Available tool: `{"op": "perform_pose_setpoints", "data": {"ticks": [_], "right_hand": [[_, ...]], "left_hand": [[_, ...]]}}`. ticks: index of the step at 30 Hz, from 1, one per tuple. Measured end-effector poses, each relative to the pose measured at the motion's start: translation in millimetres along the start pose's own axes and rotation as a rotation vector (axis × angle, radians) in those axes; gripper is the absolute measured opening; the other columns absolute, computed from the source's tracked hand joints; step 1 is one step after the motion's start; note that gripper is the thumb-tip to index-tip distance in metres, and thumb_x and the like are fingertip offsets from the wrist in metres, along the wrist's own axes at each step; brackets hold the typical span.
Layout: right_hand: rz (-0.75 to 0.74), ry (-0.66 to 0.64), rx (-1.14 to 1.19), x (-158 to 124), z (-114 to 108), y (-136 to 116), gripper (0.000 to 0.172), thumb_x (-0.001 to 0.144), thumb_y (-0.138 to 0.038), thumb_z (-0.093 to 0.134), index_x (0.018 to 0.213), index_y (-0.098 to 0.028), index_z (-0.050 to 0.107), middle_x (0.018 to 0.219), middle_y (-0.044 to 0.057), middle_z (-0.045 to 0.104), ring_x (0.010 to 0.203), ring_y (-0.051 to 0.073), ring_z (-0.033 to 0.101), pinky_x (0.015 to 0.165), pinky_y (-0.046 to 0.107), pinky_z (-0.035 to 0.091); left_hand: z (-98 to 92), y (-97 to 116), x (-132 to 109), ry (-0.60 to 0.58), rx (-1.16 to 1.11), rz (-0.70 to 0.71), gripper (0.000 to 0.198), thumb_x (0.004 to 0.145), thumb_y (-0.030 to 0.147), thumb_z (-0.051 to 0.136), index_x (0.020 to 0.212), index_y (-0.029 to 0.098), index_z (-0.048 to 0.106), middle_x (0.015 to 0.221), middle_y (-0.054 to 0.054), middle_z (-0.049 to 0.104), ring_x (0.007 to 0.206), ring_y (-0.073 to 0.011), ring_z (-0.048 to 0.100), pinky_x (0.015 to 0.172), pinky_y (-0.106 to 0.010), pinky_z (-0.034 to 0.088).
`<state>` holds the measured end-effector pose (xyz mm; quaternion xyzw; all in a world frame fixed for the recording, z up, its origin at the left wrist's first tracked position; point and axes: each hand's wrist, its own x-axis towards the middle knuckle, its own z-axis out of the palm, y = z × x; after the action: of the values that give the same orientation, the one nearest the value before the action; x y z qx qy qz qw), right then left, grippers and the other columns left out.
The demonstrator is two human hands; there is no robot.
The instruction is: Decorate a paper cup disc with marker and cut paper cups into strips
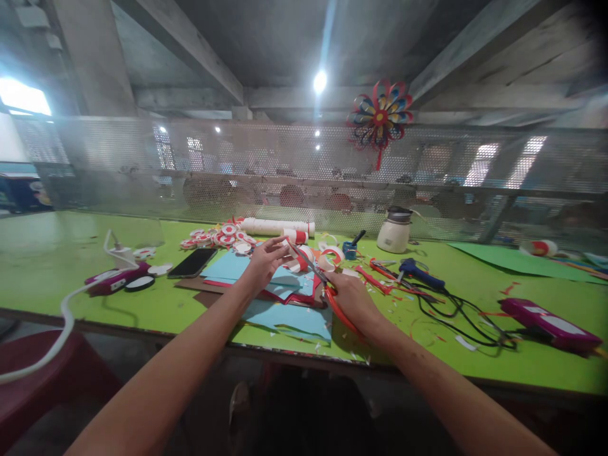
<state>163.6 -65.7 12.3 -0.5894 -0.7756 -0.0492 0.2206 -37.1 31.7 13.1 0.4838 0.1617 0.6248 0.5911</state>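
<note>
My right hand (351, 297) is closed around the orange handles of a pair of scissors (339, 310), whose blades point up and left toward my left hand. My left hand (266, 261) pinches a small white piece (285, 244) near the blade tips. Beneath both hands lie light blue paper sheets (228, 269) with red paper under them. Just behind the blades are white and red paper rings (331, 258). Whether the blades touch the small piece is too small to tell.
Behind my left hand are a pile of red-and-white discs (228, 237) and a white roll (270, 227). A phone (192, 263) and power strip (118, 278) lie left. Rightward are a blue glue gun (420, 273), its black cable, a kettle-like jug (394, 231) and a purple box (551, 326).
</note>
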Motion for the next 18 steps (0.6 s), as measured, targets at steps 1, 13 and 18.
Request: {"op": "perform_pose_setpoints", "data": {"ticks": [1, 13, 18], "right_hand": [[0.0, -0.003, 0.0, 0.3, 0.3, 0.1, 0.028, 0.087, -0.018, 0.049, 0.108, -0.017, 0.068, 0.102, 0.011, 0.073, 0.088, 0.022, 0.066, 0.074, 0.027, 0.04], [0.023, -0.033, -0.023, 3.3, 5.4, 2.4, 0.028, 0.087, -0.016, 0.047, 0.104, -0.017, 0.069, 0.098, 0.012, 0.074, 0.088, 0.024, 0.067, 0.071, 0.028, 0.039], [0.025, -0.034, -0.028, 3.1, 6.2, 2.0, 0.034, 0.087, -0.015, 0.046, 0.113, -0.017, 0.067, 0.103, 0.013, 0.074, 0.091, 0.025, 0.067, 0.072, 0.029, 0.039]], "left_hand": [[0.1, -0.1, 0.0, -0.002, -0.004, -0.002, 0.04, 0.062, 0.017, 0.083, 0.098, 0.013, 0.067, 0.087, -0.007, 0.072, 0.082, -0.0202, 0.068, 0.087, -0.044, 0.049], [0.1, -1.7, 1.0, 0.004, -0.034, -0.018, 0.041, 0.062, 0.015, 0.082, 0.1, 0.011, 0.066, 0.087, -0.008, 0.072, 0.083, -0.0221, 0.069, 0.088, -0.046, 0.051], [0.9, -2.0, 1.0, 0.007, -0.042, -0.026, 0.04, 0.062, 0.015, 0.082, 0.098, 0.011, 0.066, 0.085, -0.008, 0.072, 0.081, -0.0227, 0.069, 0.087, -0.047, 0.051]]}}
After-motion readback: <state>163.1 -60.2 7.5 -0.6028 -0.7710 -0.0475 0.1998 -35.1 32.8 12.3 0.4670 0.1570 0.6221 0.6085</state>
